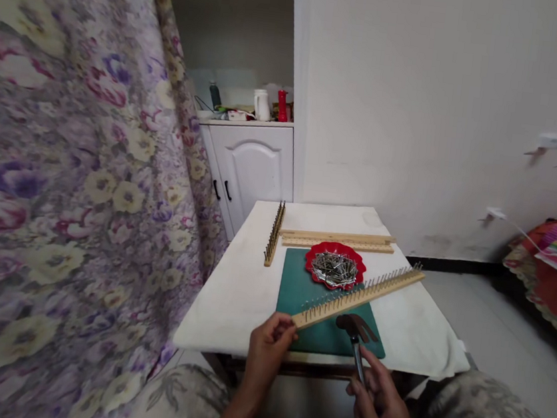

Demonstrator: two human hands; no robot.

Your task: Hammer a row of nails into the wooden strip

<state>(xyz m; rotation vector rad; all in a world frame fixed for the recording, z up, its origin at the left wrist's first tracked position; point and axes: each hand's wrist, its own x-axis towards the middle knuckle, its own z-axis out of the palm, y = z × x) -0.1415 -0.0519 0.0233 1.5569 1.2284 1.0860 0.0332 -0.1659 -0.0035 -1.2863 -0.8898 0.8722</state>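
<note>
My left hand [267, 348] pinches the near left end of a long wooden strip [358, 300]. Rows of nails stand up along that strip, which slants away to the right across a green mat [294, 291]. In my right hand [381, 405] is a claw hammer [358, 342], its fingers wrapped round the handle. The hammer's head is just in front of the strip, over the mat's near part. Behind the strip sits a red scalloped dish [309, 261] heaped with loose nails [334, 269].
Another nailed strip [274, 235] lies at the table's left. Wooden strips [338, 240] lie across the back of the white-covered table [228, 297]. A floral curtain [75, 179] hangs on the left, and a white cabinet [256, 166] stands behind.
</note>
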